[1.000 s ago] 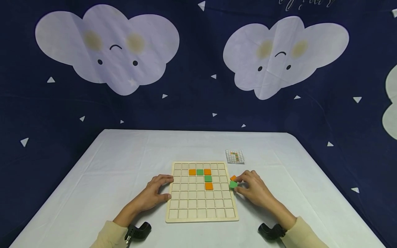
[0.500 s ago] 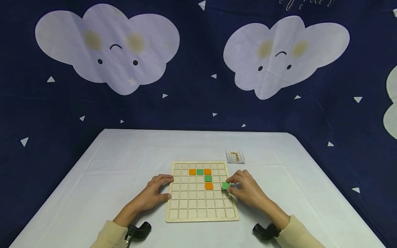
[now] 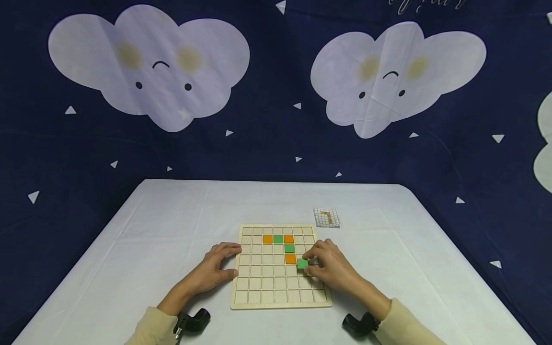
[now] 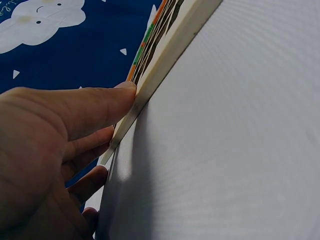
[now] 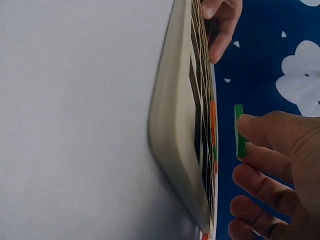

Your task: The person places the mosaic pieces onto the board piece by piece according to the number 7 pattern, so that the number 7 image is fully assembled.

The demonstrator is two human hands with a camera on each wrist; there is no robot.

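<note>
A wooden grid board point(image 3: 280, 305) lies on the white table, with orange and green square tiles set in an angled line. The row at the back starts with an orange tile point(image 3: 267, 239); the column ends at an orange tile point(image 3: 291, 258). My left hand point(image 3: 212, 268) rests against the board's left edge, thumb and fingers spread and touching it. Between thumb and finger, my right hand point(image 3: 329, 266) pinches a green tile point(image 3: 302, 264). This tile is above the board, just right of the column's lowest orange tile. The right wrist view shows the green tile point(image 5: 240, 131) edge-on, apart from the board.
Behind the board's right corner lies a small pattern card point(image 3: 327, 218). An orange piece point(image 5: 205, 236) shows past the board's edge in the right wrist view. Black wrist devices sit on both forearms. A dark blue cloth point(image 3: 276, 143) with clouds hangs behind the table.
My right hand has carried the green tile left from beside the board to above its grid. The loose orange tile by the board is now hidden behind that hand. The left hand stays put.
</note>
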